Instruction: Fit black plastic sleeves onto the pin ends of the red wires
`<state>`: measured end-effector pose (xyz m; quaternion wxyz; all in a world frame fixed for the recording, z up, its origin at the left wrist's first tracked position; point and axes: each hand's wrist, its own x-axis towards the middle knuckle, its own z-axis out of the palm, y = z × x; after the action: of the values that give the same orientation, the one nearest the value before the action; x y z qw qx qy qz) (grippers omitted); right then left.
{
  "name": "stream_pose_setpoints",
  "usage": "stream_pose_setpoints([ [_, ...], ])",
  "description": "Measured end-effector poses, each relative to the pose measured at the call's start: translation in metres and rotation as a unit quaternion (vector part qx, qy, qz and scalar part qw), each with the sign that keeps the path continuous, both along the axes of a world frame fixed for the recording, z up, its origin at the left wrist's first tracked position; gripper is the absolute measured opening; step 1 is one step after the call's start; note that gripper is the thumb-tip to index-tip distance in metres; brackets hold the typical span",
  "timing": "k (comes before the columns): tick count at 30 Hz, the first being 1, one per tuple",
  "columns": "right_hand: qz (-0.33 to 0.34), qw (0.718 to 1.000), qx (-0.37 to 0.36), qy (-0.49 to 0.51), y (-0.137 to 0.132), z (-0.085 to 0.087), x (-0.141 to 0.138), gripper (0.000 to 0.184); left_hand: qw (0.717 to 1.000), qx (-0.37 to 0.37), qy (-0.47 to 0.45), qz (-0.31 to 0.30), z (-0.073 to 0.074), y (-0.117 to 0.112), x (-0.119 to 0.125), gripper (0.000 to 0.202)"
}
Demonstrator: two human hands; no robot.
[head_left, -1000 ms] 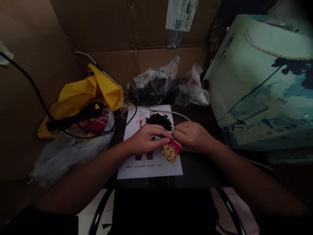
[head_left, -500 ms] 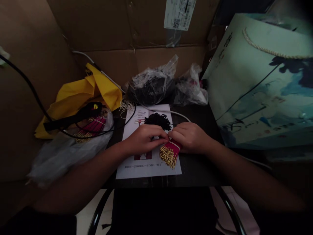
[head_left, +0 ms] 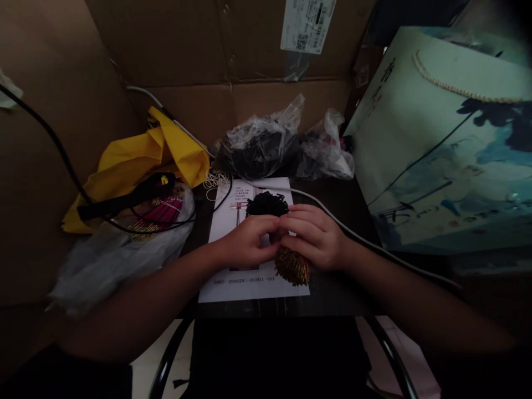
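Observation:
My left hand (head_left: 249,242) and my right hand (head_left: 311,235) meet at the middle of a printed paper sheet (head_left: 253,288). Both curl around a wire bundle (head_left: 292,266), whose gold-coloured pin ends fan out below my fingers. Its pink part is hidden by my hands. Black wire ends (head_left: 266,204) stick out above my fingers. A white cable (head_left: 344,227) runs from the paper's top edge past my right hand.
A second pink wire bundle (head_left: 160,213) lies left under a black cable (head_left: 54,138), near a black tool (head_left: 133,194) and a yellow plastic bag (head_left: 166,149). Clear bags of dark parts (head_left: 257,147) stand behind. A large paper gift bag (head_left: 440,138) fills the right.
My hands have drawn closer and now cover the pink part of the bundle, which has turned. The white cable has swung down to the right, across the table beside my right hand.

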<state>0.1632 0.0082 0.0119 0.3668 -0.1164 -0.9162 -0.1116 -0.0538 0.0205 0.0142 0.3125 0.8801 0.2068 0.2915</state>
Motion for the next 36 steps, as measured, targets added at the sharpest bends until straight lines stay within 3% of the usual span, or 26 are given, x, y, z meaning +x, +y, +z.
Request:
stream_pose_setpoints([
  [4, 0.021, 0.999, -0.045, 0.012, -0.006, 0.001, -0.007, 0.010, 0.999, -0.036, -0.010, -0.008, -0.004, 0.001, 0.004, 0.006],
  [11, 0.066, 0.983, -0.161, 0.066, -0.017, 0.003, -0.014, 0.014, 0.995, -0.092, -0.030, -0.006, -0.004, -0.004, 0.010, 0.013],
  [15, 0.076, 0.957, -0.251, 0.126, -0.018, -0.001, -0.021, 0.034, 0.988, -0.148, -0.031, 0.028, -0.002, -0.004, 0.007, 0.004],
  [18, 0.055, 0.934, -0.293, 0.196, -0.019, -0.005, -0.028, 0.044, 0.976, -0.204, -0.014, 0.071, -0.002, -0.005, 0.006, 0.020],
  [21, 0.031, 0.911, -0.336, 0.238, -0.020, -0.005, -0.031, 0.043, 0.979, -0.180, -0.037, 0.087, -0.003, -0.004, 0.007, 0.018],
  [26, -0.009, 0.877, -0.411, 0.249, -0.021, 0.004, -0.030, 0.020, 0.990, -0.107, -0.030, 0.086, -0.004, -0.003, 0.010, 0.014],
  [28, -0.008, 0.851, -0.449, 0.271, -0.021, 0.005, -0.029, 0.016, 0.992, -0.090, -0.027, 0.082, -0.003, -0.004, 0.011, 0.014],
  [31, 0.009, 0.788, -0.531, 0.312, -0.020, 0.002, -0.028, 0.019, 0.992, -0.084, -0.005, 0.099, -0.002, -0.006, 0.012, 0.017],
  [36, 0.009, 0.684, -0.624, 0.379, -0.012, -0.005, -0.028, 0.023, 0.980, -0.139, 0.024, 0.143, -0.003, -0.010, 0.013, 0.006],
])
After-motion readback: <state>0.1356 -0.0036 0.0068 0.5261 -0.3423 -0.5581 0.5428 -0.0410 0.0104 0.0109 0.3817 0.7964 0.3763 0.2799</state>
